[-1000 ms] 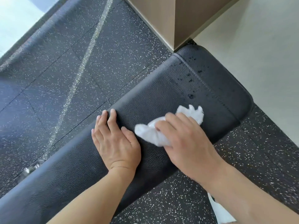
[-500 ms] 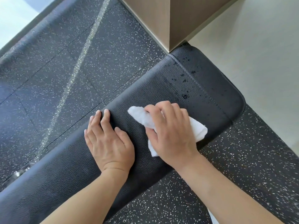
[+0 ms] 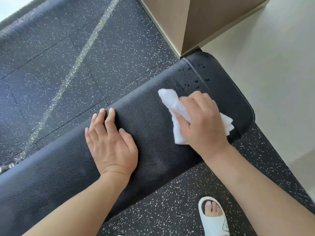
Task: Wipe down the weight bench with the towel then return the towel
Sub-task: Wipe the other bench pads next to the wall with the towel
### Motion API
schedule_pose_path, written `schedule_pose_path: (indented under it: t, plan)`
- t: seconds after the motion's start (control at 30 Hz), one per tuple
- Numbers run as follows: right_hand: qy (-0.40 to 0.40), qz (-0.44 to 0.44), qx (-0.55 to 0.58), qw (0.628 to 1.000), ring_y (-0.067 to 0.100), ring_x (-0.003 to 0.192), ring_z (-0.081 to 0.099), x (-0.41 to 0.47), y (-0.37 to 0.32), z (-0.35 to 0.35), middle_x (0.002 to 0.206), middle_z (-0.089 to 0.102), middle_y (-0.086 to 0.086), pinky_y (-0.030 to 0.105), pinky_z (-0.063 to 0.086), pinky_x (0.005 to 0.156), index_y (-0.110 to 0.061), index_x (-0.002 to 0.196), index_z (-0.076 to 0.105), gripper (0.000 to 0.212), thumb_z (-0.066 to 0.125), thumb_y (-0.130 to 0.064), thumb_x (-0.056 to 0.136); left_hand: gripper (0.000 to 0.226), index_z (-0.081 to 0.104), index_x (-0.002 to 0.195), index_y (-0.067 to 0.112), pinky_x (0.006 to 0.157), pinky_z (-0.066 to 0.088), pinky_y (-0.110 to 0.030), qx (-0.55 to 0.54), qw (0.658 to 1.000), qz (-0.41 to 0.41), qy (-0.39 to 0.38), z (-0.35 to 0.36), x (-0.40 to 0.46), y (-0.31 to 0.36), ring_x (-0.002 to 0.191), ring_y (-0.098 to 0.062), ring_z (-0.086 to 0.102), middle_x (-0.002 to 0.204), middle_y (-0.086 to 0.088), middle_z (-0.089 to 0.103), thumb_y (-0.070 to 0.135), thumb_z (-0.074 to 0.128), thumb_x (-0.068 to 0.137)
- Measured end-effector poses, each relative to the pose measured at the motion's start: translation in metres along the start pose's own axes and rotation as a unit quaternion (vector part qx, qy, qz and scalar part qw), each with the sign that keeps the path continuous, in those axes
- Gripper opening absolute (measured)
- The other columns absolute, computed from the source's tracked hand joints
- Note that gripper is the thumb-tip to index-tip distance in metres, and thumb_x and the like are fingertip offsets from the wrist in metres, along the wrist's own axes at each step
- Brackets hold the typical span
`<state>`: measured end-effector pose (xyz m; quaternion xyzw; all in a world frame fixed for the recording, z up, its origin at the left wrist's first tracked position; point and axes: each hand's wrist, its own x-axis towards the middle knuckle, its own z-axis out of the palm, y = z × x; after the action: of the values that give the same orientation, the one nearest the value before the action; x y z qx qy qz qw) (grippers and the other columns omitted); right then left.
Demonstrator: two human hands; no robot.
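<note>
While the right hand grips the bunched towel on the bench and the left hand lies flat beside it, I'd push firmly through those droplets ahead.

We cannot see the towel middle beneath the right hand; the weight bench runs off the left edge, and the slipper is cropped below.

A white towel on the black, pebble-grained bench; beside the bench, charcoal rubber floor flecked white, a tan wooden column and a white slide sandal.
</note>
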<state>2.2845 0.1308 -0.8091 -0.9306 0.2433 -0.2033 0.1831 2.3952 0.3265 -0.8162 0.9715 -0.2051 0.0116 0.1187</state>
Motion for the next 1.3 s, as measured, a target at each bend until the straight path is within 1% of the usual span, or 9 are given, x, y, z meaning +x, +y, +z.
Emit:
schedule_pose_path:
  t: [0.13,0.27,0.4,0.63,0.77,0.9,1.1,1.2,1.3]
  plan:
    - [0.040,0.047,-0.034,0.998,0.036,0.088,0.058,0.101,0.006,0.032,0.096,0.060,0.013,0.045,0.044,0.072,-0.008,0.093,0.064,0.022,0.067,-0.030,0.094,0.058,0.043,0.151,0.013,0.125,0.018,-0.056,-0.003,1.000,0.007,0.006,0.000,0.001,0.000,0.151,-0.034,0.031,0.157,-0.012,0.040,0.027,0.040,0.094]
    - [-0.062,0.034,-0.087,0.994,0.031,0.106,0.058,0.146,-0.010,0.050,0.111,0.064,0.008,0.042,0.041,0.085,-0.013,0.104,0.066,0.026,0.059,-0.038,0.102,0.058,0.043,0.150,0.013,0.126,0.018,-0.055,-0.005,1.000,0.007,0.010,0.000,0.000,-0.001,0.151,-0.033,0.031,0.157,-0.012,0.041,0.027,0.040,0.095]
    - [-0.017,0.004,-0.005,1.000,0.031,0.085,0.055,0.089,-0.011,0.028,0.093,0.059,0.010,0.043,0.045,0.071,-0.010,0.088,0.061,0.017,0.068,-0.024,0.095,0.057,0.043,0.150,0.013,0.126,0.017,-0.056,-0.012,1.000,0.003,0.005,-0.002,0.000,0.000,0.151,-0.033,0.031,0.158,-0.012,0.040,0.027,0.041,0.095]
    - [-0.118,-0.101,0.058,0.986,0.022,0.073,0.041,-0.049,-0.002,-0.030,0.085,0.051,0.002,0.043,0.043,0.064,-0.008,0.098,0.069,0.006,0.071,-0.009,0.093,0.060,0.042,0.152,0.014,0.128,0.013,-0.053,-0.017,1.000,-0.008,-0.005,-0.005,-0.001,0.002,0.153,-0.032,0.028,0.159,-0.011,0.039,0.028,0.041,0.094]
    - [-0.110,-0.143,0.027,0.983,0.026,0.074,0.044,0.002,0.019,-0.017,0.086,0.051,0.006,0.046,0.043,0.064,-0.006,0.097,0.067,0.007,0.069,-0.012,0.093,0.060,0.043,0.152,0.014,0.128,0.014,-0.053,-0.019,1.000,-0.011,-0.012,-0.006,0.000,0.002,0.153,-0.033,0.029,0.159,-0.011,0.039,0.027,0.042,0.094]
    - [-0.056,-0.042,0.001,0.998,0.031,0.076,0.050,0.108,0.017,0.017,0.087,0.055,0.010,0.041,0.042,0.067,-0.008,0.087,0.062,0.017,0.068,-0.022,0.094,0.060,0.045,0.151,0.013,0.127,0.017,-0.055,-0.018,1.000,-0.015,-0.013,-0.007,0.001,0.003,0.152,-0.034,0.031,0.159,-0.011,0.041,0.027,0.041,0.093]
    - [-0.253,-0.087,-0.061,0.962,0.030,0.097,0.059,0.151,-0.055,0.062,0.104,0.063,0.005,0.040,0.034,0.075,-0.015,0.100,0.065,0.030,0.050,-0.041,0.104,0.060,0.047,0.151,0.014,0.127,0.018,-0.057,-0.011,0.999,-0.017,-0.030,-0.011,0.002,0.004,0.152,-0.034,0.032,0.159,-0.011,0.041,0.027,0.041,0.092]
    - [-0.264,-0.120,-0.020,0.957,0.029,0.099,0.059,0.134,-0.095,0.071,0.107,0.064,0.004,0.041,0.039,0.077,-0.016,0.103,0.066,0.031,0.051,-0.043,0.103,0.061,0.048,0.151,0.013,0.126,0.019,-0.058,-0.012,0.999,-0.020,-0.032,-0.010,0.003,0.003,0.153,-0.034,0.033,0.159,-0.011,0.042,0.028,0.039,0.093]
    - [-0.290,-0.128,0.017,0.948,0.029,0.096,0.058,0.136,-0.092,0.069,0.100,0.060,0.004,0.039,0.036,0.073,-0.015,0.098,0.065,0.031,0.054,-0.044,0.101,0.061,0.049,0.150,0.012,0.125,0.020,-0.059,-0.004,0.999,-0.017,-0.030,-0.009,0.002,0.004,0.151,-0.036,0.034,0.158,-0.012,0.043,0.028,0.038,0.092]
